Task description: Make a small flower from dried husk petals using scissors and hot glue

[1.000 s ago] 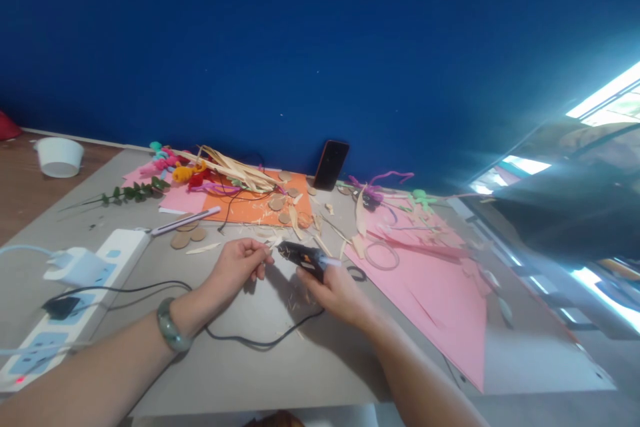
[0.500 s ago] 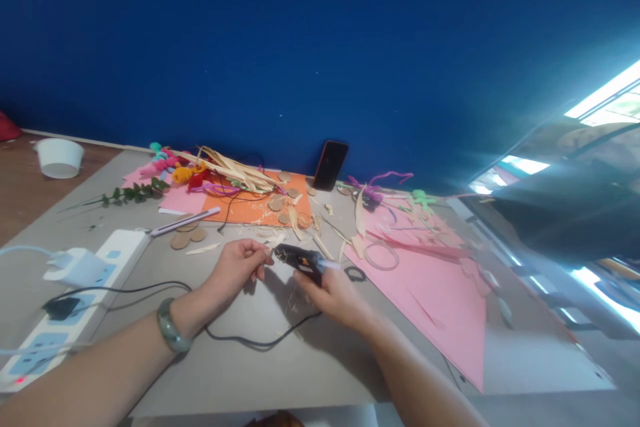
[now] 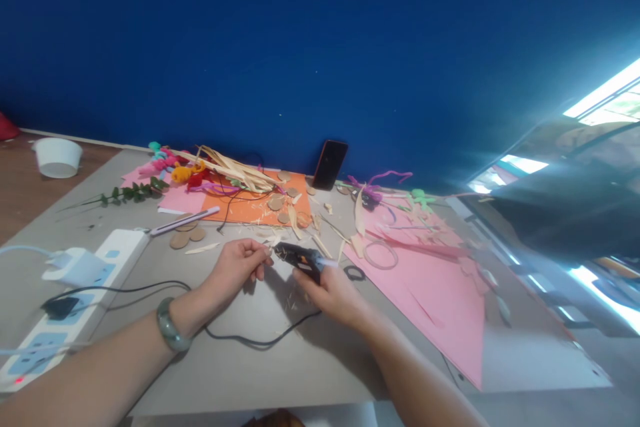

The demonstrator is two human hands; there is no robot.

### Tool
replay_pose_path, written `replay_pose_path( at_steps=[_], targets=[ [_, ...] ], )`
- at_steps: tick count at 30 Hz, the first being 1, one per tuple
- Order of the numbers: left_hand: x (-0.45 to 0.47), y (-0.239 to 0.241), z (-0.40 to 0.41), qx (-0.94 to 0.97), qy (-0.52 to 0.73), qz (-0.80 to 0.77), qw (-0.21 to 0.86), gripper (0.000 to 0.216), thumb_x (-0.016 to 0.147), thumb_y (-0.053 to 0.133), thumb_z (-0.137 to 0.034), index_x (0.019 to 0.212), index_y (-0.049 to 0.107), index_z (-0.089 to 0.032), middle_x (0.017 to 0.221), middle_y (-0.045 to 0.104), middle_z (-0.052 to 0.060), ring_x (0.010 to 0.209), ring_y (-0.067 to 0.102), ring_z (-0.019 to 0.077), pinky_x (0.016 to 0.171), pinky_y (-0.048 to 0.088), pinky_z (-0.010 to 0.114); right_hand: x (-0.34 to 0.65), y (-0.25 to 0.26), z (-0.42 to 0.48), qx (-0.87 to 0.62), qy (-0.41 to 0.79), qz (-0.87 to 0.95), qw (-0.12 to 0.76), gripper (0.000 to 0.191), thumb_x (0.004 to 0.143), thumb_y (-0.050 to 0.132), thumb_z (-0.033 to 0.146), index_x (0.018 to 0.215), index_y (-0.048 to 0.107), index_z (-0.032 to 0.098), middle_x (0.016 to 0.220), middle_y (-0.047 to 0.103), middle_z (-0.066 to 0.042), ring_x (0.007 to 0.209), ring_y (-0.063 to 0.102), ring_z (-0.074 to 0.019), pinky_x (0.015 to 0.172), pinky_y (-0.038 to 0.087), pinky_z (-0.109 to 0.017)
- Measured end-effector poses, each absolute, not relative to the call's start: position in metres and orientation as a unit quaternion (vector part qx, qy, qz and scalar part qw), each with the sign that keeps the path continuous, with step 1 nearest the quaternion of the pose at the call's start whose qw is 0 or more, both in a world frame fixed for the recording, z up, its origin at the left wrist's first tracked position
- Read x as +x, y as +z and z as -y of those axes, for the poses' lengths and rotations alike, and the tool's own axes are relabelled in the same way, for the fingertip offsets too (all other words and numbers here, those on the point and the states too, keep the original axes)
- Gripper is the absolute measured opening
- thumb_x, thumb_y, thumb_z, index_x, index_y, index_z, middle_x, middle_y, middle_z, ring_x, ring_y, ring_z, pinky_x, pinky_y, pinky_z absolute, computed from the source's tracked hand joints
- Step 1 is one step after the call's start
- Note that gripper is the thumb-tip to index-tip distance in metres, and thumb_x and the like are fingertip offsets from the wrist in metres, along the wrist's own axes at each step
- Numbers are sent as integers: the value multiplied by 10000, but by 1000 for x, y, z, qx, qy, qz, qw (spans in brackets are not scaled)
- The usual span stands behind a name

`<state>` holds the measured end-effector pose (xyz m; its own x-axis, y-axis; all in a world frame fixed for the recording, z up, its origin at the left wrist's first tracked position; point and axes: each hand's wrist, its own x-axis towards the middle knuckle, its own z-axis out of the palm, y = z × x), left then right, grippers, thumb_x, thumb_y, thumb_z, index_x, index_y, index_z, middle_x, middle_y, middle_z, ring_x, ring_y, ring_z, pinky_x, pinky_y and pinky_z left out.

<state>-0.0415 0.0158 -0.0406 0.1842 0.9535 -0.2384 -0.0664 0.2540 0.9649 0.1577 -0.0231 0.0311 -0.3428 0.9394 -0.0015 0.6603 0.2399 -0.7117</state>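
Observation:
My right hand (image 3: 333, 290) is wrapped round a black hot glue gun (image 3: 300, 259), with a pale glue stick showing at its back end. The gun's nozzle points left, toward the fingertips of my left hand (image 3: 246, 261). Those fingers are pinched together on a small pale scrap, too small to make out clearly. A green bangle (image 3: 173, 325) circles my left wrist. Beneath the hands, shavings lie scattered on the grey table (image 3: 240, 373). From the gun a black cord (image 3: 265, 344) runs across the table to the left.
A white power strip (image 3: 95, 300) with plugs lies at the left. Behind it are wooden discs (image 3: 187, 235), a bundle of straw strips (image 3: 240, 172), orange paper (image 3: 250, 213) and coloured pipe cleaners. A phone (image 3: 330, 165) leans on the blue wall. Pink paper (image 3: 435, 307) covers the right side.

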Motion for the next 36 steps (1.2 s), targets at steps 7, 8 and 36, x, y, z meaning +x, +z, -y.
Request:
replay_pose_path(
  at_steps=[7, 8, 36],
  targets=[
    [-41, -38, -15, 450, 410, -492, 622, 248, 733, 672, -366, 736, 644, -120, 558, 661, 45, 383, 488, 76, 379, 328, 185, 158, 31, 24, -520, 317, 762, 220, 292, 891, 498, 330, 1085, 625, 151, 656, 607, -14, 654, 568, -170, 617, 439, -254],
    [-41, -38, -15, 450, 410, -492, 622, 247, 732, 673, -364, 734, 645, -119, 554, 659, 45, 382, 487, 76, 380, 329, 186, 157, 31, 24, -519, 315, 764, 219, 283, 889, 501, 326, 1071, 628, 151, 658, 608, -14, 656, 567, -169, 618, 438, -254],
    [-42, -23, -14, 398, 427, -491, 647, 317, 613, 751, -373, 725, 622, -106, 680, 703, 79, 416, 498, 65, 380, 343, 178, 188, 31, 10, -670, 74, 738, -24, 397, 721, 571, 123, 1114, 519, 122, 1088, 584, -162, 1011, 532, -297, 846, 344, -391]
  ],
)
